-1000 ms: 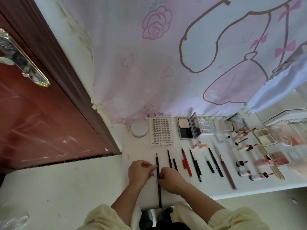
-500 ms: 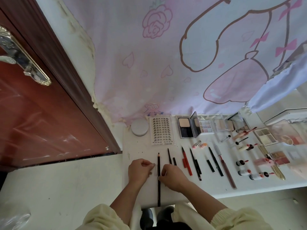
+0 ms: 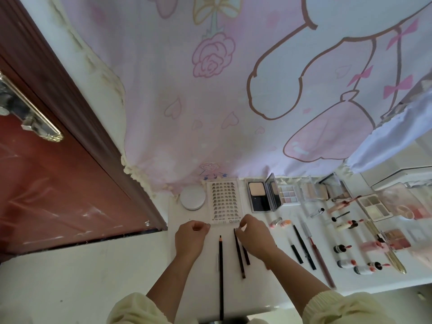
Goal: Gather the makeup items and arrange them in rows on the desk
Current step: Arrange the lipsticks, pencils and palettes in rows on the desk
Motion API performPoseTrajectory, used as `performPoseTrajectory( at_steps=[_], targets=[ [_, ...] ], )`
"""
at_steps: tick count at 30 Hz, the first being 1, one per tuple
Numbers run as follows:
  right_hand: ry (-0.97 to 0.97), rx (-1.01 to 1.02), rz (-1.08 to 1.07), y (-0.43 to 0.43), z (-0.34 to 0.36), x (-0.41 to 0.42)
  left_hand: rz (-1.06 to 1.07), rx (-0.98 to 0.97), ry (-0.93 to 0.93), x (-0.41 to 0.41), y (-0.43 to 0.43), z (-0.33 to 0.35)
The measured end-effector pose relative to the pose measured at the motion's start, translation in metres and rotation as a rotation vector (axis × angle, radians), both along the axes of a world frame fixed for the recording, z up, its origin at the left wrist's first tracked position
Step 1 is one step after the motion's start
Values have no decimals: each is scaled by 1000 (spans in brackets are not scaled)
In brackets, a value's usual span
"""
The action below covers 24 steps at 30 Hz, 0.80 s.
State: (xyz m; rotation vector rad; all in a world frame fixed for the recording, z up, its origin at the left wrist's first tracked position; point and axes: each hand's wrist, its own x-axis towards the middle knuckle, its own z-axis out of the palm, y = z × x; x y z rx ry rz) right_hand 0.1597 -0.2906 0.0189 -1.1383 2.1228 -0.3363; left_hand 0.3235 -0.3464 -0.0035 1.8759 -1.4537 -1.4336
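A clear false-lash card (image 3: 224, 201) lies at the back of the white desk (image 3: 194, 284). My left hand (image 3: 189, 238) pinches its near left corner, and my right hand (image 3: 256, 239) pinches its near right corner. Between my wrists a long black pencil (image 3: 221, 279) lies straight, pointing away from me. Right of it lie a shorter dark pencil (image 3: 240, 256) and a short black stick (image 3: 246, 255), partly under my right hand. More liners (image 3: 304, 247) and a dark red pencil (image 3: 321, 265) lie in a row further right.
A round white compact (image 3: 192, 197) sits left of the card, an open powder compact (image 3: 259, 198) and eyeshadow palettes (image 3: 289, 195) to its right. Lipsticks and small bottles (image 3: 346, 264) fill the right side. A red door (image 3: 58, 195) stands left; a pink curtain (image 3: 233, 101) hangs behind.
Both hands let go of the long black pencil and moved away from me to the lash card's near corners. The pencil now lies alone on the desk.
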Motion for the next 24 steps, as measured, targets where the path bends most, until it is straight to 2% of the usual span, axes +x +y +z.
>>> performPoseTrajectory(
  at_steps=[6,10,17,21,24],
  targets=[
    [89,38,-63,-27,-5,-12,86,-9,-8,-22,-17,0],
    [-17,77,-115,-38,-13,-10,87,24,-32,-33,-23,-3],
    [-292,83,-391,-56,-22,-20,49,107,0,-42,-40,0],
    [-329,45,-414,-59,-21,-24,44,153,38,-43,-45,2],
    [-278,20,-384,-59,-16,-28,48,165,106,-43,-45,5]
  ],
)
